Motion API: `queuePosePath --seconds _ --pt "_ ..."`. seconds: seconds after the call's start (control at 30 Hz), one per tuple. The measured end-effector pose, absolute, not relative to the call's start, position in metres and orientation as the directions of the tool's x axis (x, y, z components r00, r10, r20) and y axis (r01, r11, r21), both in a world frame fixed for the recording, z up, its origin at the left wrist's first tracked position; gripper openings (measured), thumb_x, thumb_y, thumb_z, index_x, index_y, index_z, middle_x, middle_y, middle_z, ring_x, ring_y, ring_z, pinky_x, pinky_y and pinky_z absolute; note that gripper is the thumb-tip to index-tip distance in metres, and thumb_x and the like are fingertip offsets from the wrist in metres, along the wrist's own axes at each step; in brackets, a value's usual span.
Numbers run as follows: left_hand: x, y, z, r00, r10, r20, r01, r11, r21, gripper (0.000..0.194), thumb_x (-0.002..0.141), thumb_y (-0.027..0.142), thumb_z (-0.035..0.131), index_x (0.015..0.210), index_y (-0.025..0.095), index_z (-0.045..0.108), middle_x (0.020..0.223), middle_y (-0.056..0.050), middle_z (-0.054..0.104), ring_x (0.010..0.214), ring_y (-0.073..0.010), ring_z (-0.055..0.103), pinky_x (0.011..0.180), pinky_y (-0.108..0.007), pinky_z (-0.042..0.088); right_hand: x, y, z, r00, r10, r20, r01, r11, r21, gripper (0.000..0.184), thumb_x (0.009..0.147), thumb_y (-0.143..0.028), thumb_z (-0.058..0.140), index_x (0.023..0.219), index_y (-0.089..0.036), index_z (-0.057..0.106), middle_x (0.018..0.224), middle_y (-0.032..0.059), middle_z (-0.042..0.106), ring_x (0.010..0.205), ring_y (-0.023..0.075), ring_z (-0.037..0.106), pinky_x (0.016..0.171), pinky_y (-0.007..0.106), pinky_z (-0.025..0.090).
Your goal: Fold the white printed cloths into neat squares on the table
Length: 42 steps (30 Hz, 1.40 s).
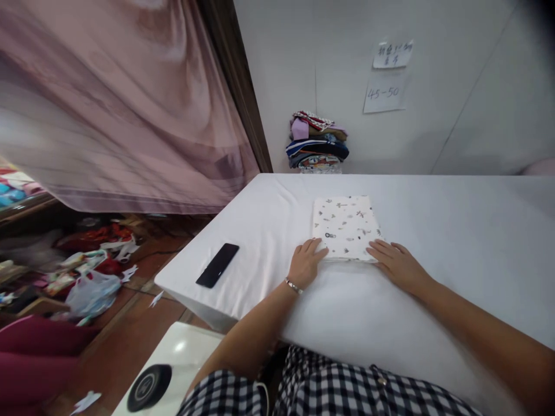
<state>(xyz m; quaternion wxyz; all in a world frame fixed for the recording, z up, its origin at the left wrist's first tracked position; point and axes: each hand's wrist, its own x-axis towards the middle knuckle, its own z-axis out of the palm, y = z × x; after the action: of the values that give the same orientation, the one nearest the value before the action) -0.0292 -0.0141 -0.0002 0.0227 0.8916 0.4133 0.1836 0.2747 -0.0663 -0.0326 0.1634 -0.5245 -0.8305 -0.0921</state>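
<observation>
A white cloth with small printed figures [346, 225] lies folded into a flat, near-square shape on the white-covered table [455, 231]. At its near left corner rests my left hand [307, 261], fingers stretched out and touching the edge. My right hand [396, 263] lies flat at the near right corner, its fingertips on the fabric. Neither hand grips anything. Left of the cloth, apart from my hands, is a black phone [218, 264].
Folded clothes [318, 141] are stacked by the wall behind the table. A pink curtain [143, 104] hangs at the left. Below it, bags and cloth items [93, 289] clutter the floor. A white surface with a round black object [150, 387] stands near my left elbow.
</observation>
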Motion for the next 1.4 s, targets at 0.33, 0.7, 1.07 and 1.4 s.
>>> queuePosePath --seconds 0.33,0.7,1.07,1.4 --pt "-0.035 -0.002 0.024 0.540 0.818 0.200 0.693 -0.567 0.446 0.038 0.072 0.014 0.059 0.108 0.026 0.067 0.125 -0.005 0.060 0.117 -0.0234 0.052 0.101 -0.043 0.041 0.264 -0.072 -0.010 -0.350 0.907 0.236 0.920 0.380 -0.093 0.053 0.092 -0.053 0.036 0.136 -0.027 0.048 0.143 0.0070 0.044 0.134 0.0269 0.036 0.107 0.052 0.030" --pt "0.034 0.049 0.011 0.521 0.843 0.137 0.758 -0.530 0.381 0.053 0.086 0.047 0.052 0.132 0.021 0.046 0.150 -0.013 0.032 0.140 -0.0312 0.022 0.110 -0.059 0.019 0.239 0.023 -0.003 -0.088 0.965 0.249 0.977 0.133 -0.168 0.060 0.090 -0.056 0.033 0.132 -0.017 0.048 0.146 0.0167 0.039 0.135 0.0328 0.031 0.102 0.056 0.033" --pt "0.026 0.052 0.016 0.525 0.846 -0.088 0.791 -0.447 0.419 0.068 0.086 0.061 0.035 0.143 0.023 0.033 0.155 -0.004 0.020 0.143 -0.0253 0.010 0.114 -0.052 0.014 0.241 0.019 -0.007 0.006 1.000 0.018 0.988 -0.003 -0.156 0.067 0.090 -0.056 0.025 0.140 -0.013 0.039 0.154 0.0109 0.022 0.142 0.0275 0.014 0.110 0.053 0.017" --pt "0.058 0.121 0.024 0.428 0.899 -0.091 0.863 -0.377 0.336 0.068 0.089 0.056 0.030 0.146 0.019 0.025 0.157 -0.006 0.008 0.144 -0.0251 0.001 0.114 -0.052 0.003 0.255 0.087 -0.001 0.102 0.994 0.044 0.974 -0.091 -0.206 0.066 0.090 -0.054 0.028 0.140 -0.011 0.036 0.154 0.0152 0.022 0.142 0.0289 0.013 0.110 0.052 0.016"
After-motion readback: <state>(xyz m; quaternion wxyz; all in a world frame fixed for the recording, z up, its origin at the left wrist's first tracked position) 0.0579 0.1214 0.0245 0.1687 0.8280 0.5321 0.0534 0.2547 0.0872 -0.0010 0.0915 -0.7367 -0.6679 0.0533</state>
